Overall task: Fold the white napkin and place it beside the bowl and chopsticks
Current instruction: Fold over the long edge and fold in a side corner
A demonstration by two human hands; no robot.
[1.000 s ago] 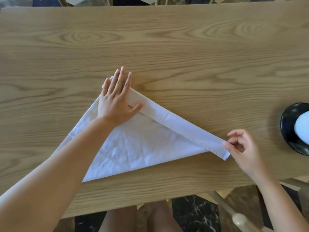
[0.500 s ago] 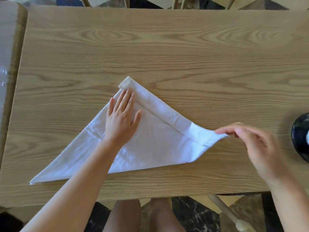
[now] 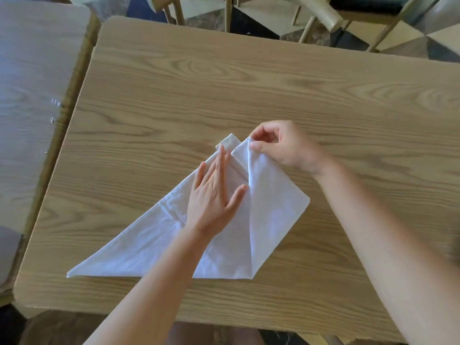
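Observation:
The white napkin [image 3: 271, 220] lies on the wooden table [image 3: 249, 95], folded into a triangle with a rolled band along its upper edge. Its right point is folded over and up to the top corner. My left hand [image 3: 214, 197] lies flat on the napkin's middle, fingers spread, pressing it down. My right hand [image 3: 278, 145] pinches the folded-over tip between thumb and fingers beside the top corner. The napkin's left point stretches toward the table's near left edge. No bowl or chopsticks are in view.
A second wooden table [image 3: 32, 95] stands at the left, separated by a narrow gap. Chair frames [image 3: 321, 16] stand beyond the far edge. The table's front edge runs just below the napkin.
My right hand has carried the napkin's right tip up and left to the top corner, folding that side over. The view has shifted left, and the dark bowl has left the frame.

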